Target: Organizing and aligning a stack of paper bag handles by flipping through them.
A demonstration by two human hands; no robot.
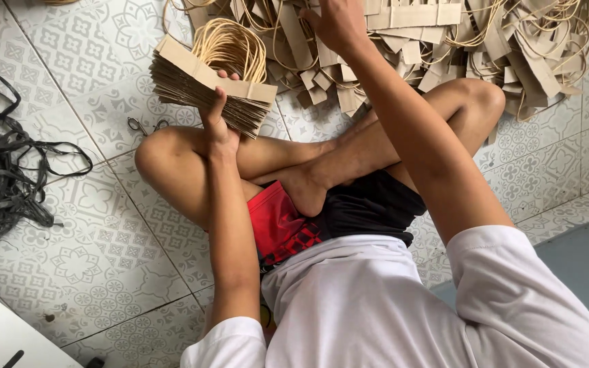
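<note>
The left hand [218, 123] clamps a thick stack of folded cardboard strips [206, 85]; the right hand [339, 24], fingers partly hidden, reaches into the loose strip pile [444, 41] ahead; best to lift single strips and square their edges against the stack.

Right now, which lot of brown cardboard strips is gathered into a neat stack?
The brown cardboard strips gripped in the left hand: squared into one bundle. Those under the right hand lie in a loose scattered pile.
</note>
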